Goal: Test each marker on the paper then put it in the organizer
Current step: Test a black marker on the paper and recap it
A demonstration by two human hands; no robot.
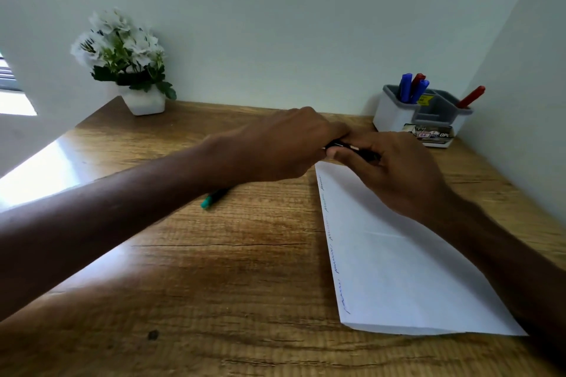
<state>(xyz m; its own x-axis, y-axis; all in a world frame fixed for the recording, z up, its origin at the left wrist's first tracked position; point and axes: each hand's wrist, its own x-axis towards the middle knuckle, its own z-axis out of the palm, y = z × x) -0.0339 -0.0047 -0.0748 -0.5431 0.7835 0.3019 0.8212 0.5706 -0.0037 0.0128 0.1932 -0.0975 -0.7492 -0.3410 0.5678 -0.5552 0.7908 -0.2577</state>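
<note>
The left hand [284,144] and right hand [395,171] meet over the far edge of the paper [398,260], the fingers of both curled round a dark marker [340,145] held between them. Nearer than the left fingers, under the wrist, a green-ended marker [211,199] lies on the worktop [214,269]. Beyond the right fingers stands the organizer [395,115], holding blue markers [407,87] and red ones.

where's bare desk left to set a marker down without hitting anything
Widest bare patch: the near table left of the paper. Also the back strip between the flower pot and the organizer. Crowded: the paper's far end, where the left hand and right hand grip the dark marker; the green marker lies under the left forearm.
</note>
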